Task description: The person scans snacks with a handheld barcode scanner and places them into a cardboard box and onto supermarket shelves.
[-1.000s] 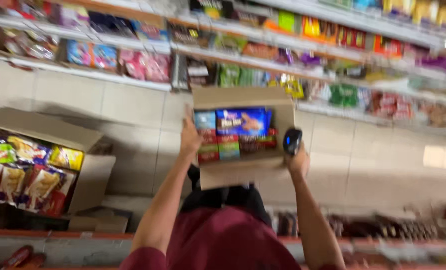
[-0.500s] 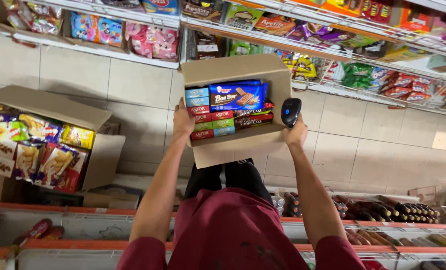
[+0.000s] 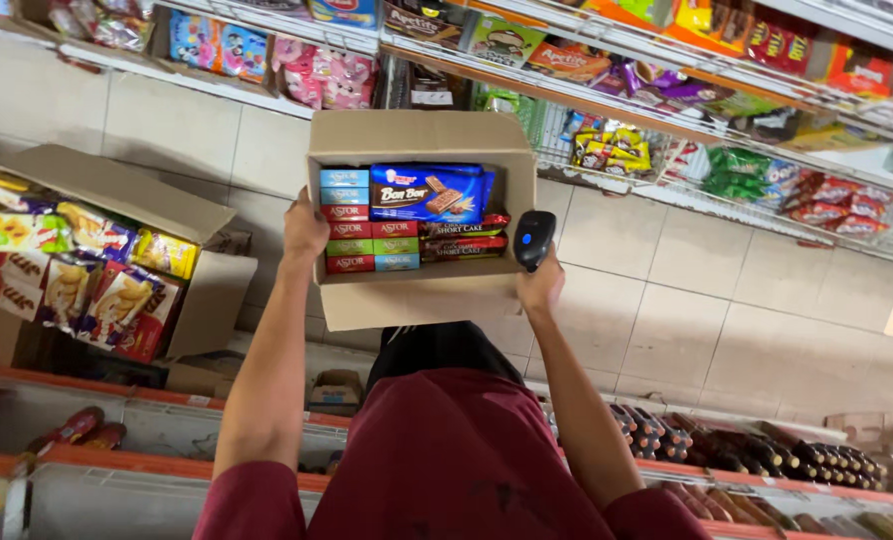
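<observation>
Setting: a shop aisle with a pale tiled floor (image 3: 667, 270), seen from above; shelves of bright snack packets (image 3: 667, 60) run beyond the hands, and low shelves with dark bottles (image 3: 757, 455) lie near the person's body.
Carried thing: an open cardboard box (image 3: 422, 225) held up between both hands, over the floor.
Box contents: a blue biscuit packet (image 3: 429, 192) on top, with red, green and blue slim boxes (image 3: 367, 235) stacked just inward of the left fingers.
Left hand (image 3: 305, 230): fingers closed against the box's left wall, gripping it.
Right hand (image 3: 541, 283): pressed to the box's right wall, fingers wrapped round a black handheld scanner (image 3: 534, 238).
Beside: a second open carton of snack packs (image 3: 87, 260) on the floor, well out past the left fingers.
</observation>
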